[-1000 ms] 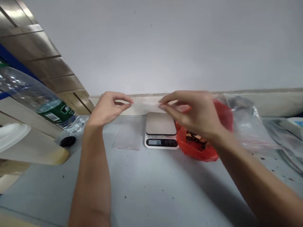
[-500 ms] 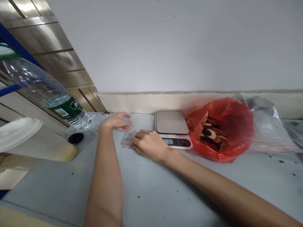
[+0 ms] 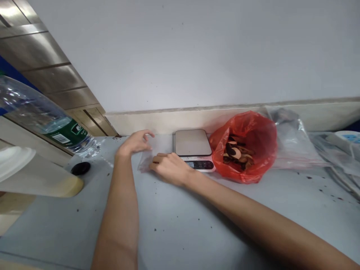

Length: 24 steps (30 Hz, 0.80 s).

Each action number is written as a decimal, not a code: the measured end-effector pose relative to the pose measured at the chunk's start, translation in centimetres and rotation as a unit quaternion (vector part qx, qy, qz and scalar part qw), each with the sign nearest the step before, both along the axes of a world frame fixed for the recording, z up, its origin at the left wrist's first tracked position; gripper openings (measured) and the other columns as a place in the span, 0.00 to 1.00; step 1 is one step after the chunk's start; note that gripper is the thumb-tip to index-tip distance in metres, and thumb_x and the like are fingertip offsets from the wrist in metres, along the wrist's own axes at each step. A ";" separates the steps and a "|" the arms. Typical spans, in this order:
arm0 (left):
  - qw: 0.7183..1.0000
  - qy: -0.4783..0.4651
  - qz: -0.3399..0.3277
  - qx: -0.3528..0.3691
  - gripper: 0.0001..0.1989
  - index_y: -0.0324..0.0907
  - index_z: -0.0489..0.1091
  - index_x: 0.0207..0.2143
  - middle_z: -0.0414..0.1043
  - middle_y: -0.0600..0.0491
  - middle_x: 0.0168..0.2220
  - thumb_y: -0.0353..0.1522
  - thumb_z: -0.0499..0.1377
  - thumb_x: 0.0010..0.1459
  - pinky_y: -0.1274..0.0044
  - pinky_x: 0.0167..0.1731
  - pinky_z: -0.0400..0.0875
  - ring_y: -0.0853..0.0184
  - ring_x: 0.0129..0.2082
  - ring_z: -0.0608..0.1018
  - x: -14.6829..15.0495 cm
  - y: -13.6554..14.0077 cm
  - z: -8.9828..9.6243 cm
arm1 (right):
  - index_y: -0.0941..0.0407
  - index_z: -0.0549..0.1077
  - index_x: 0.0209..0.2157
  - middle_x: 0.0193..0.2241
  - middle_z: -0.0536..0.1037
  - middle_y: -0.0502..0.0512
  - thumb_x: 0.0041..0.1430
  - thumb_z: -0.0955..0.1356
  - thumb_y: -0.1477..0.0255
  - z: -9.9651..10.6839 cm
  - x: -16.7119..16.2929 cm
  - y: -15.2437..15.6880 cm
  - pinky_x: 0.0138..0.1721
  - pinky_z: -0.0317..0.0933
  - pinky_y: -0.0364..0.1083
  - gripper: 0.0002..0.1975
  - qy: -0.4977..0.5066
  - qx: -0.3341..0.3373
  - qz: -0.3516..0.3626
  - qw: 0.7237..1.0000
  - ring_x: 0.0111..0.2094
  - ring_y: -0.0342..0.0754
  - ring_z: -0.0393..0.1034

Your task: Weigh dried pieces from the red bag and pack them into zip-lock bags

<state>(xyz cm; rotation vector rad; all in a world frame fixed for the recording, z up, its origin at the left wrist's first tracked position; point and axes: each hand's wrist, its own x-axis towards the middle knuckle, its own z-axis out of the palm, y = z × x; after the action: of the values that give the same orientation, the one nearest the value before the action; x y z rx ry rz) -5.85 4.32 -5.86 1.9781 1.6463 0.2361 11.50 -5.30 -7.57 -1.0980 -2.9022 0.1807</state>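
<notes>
A small clear zip bag (image 3: 144, 160) lies flat on the grey table beside a kitchen scale (image 3: 192, 143). My right hand (image 3: 170, 167) is closed at the bag's near edge, with its fingers curled down onto the plastic; the fingertips are partly hidden. At the far left side of the bag is my left hand (image 3: 135, 143), its fingers bent but apart, the tips beside or lightly touching the plastic. The scale has a bare plate and a lit display. Right of it, a red plastic bag (image 3: 264, 146) stands open with dark brown dried slices (image 3: 237, 152) inside.
A large clear water bottle (image 3: 66, 131) and a white-lidded translucent container (image 3: 50, 180) stand at the left, near a black round cap (image 3: 80, 168). Larger clear bags (image 3: 292, 138) lie at the right. A white wall (image 3: 197, 56) bounds the table's back.
The view has turned a little to the right, so things appear farther left. Both hands stay at the zip bag, with only slight finger movement.
</notes>
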 end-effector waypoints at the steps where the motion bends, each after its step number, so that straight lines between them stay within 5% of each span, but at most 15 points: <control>1: 1.000 0.007 -0.016 0.002 0.23 0.46 0.78 0.45 0.77 0.55 0.35 0.33 0.67 0.43 0.74 0.39 0.74 0.62 0.33 0.80 0.6 -0.1 0.2 | 0.57 0.81 0.52 0.50 0.84 0.64 0.74 0.63 0.79 0.1 0.0 0.0 0.38 0.68 0.47 0.16 0.000 0.001 -0.004 1.000 0.47 0.53 0.79; 10: 0.992 0.091 -0.079 -0.021 0.38 0.45 0.73 0.66 0.82 0.46 0.43 0.47 0.64 0.53 0.72 0.45 0.73 0.53 0.44 0.82 3.6 -0.5 0.3 | 0.58 0.81 0.55 0.51 0.83 0.63 0.74 0.61 0.80 1.0 0.9 -0.6 0.42 0.71 0.48 0.18 -0.013 -0.011 0.010 1.000 0.49 0.54 0.80; 19: 0.990 0.096 -0.101 0.020 0.35 0.42 0.73 0.64 0.78 0.44 0.49 0.37 0.64 0.52 0.71 0.49 0.74 0.54 0.47 0.80 4.6 -0.6 0.5 | 0.58 0.81 0.55 0.53 0.82 0.66 0.74 0.60 0.80 0.7 1.6 -0.9 0.45 0.73 0.50 0.20 -0.004 -0.002 0.012 1.000 0.53 0.55 0.79; 24: 0.988 0.073 -0.137 0.001 0.29 0.47 0.76 0.62 0.80 0.49 0.43 0.38 0.61 0.57 0.73 0.46 0.75 0.57 0.44 0.81 4.9 -0.7 0.2 | 0.60 0.81 0.55 0.52 0.82 0.66 0.75 0.60 0.80 0.6 1.8 -1.0 0.46 0.72 0.50 0.20 0.000 -0.009 0.021 1.000 0.52 0.55 0.79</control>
<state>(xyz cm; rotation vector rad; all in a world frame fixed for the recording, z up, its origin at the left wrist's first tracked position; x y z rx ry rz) -0.96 3.66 -5.62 2.2391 1.4360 -0.0096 13.31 -6.29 -6.96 -1.0411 -2.9303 0.2077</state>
